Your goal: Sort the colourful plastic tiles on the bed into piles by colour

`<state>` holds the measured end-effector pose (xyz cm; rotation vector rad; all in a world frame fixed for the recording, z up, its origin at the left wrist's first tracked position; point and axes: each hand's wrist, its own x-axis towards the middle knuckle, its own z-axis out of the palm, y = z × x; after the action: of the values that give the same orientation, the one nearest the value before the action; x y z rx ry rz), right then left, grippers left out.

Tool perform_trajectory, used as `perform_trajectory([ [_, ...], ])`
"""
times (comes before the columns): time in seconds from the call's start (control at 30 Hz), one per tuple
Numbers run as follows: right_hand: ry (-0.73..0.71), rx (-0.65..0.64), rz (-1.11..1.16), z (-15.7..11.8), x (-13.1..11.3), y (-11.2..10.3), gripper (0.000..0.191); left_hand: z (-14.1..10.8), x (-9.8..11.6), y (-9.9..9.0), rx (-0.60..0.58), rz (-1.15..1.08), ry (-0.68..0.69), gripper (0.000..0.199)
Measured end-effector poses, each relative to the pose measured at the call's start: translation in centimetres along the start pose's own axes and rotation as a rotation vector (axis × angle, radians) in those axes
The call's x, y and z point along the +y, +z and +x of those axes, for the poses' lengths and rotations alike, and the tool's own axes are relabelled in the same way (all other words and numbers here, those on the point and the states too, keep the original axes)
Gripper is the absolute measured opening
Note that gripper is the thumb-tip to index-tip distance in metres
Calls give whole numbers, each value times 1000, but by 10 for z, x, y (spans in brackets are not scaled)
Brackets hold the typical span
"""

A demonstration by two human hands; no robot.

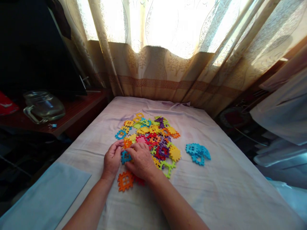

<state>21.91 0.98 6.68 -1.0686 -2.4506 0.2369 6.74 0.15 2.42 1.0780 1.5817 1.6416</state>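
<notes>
Hands [141, 159] close together, grip unclear, hide part of the pile [153, 129]; blue pieces [197, 149] right, jug [46, 108] left

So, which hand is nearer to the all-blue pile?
The right hand. It is over the mixed pile, left of the blue pile; the left hand is farther left, by the mixed pile's edge.

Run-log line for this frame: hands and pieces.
left hand: left edge of toy pile | right hand: over pile's near side | blue piece: between hands, grip unclear | blue cluster: apart, right of pile
</notes>
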Motion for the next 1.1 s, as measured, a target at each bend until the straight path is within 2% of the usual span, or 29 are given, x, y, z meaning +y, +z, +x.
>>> perform_trajectory([
  [0.2,43,99,73,0,-2,0,40,1,-1,-1,6,15,-12,40],
  [0.3,71,178,119,4,7,-15,41,0,0,-1,-2,-1,-26,42],
  [0.37,136,221,114,5,23,-35,41,0,1,0,-2,-18,-39,44],
  [0.47,331,276,45,-6,66,-69,43,0,-1,1,7,-6,-25,45],
  [0.6,691,280,-94,-43,128,-108,56,1,-5,0,11,38,7,45],
  [0.7,941,199,-201,-70,154,-122,55,3,-8,-1,-1,54,17,44],
  [0.77,1016,145,-237,-82,162,-125,52,3,-9,-1,-6,59,19,43],
  [0.97,1022,-65,-304,-96,164,-122,48,3,-10,-1,-4,69,34,42],
  [1.03,976,-87,-351,-96,161,-118,49,3,-11,-1,-8,75,37,42],
  [1.1,865,-58,-414,-94,156,-111,51,3,-12,-2,-10,79,35,42],
])
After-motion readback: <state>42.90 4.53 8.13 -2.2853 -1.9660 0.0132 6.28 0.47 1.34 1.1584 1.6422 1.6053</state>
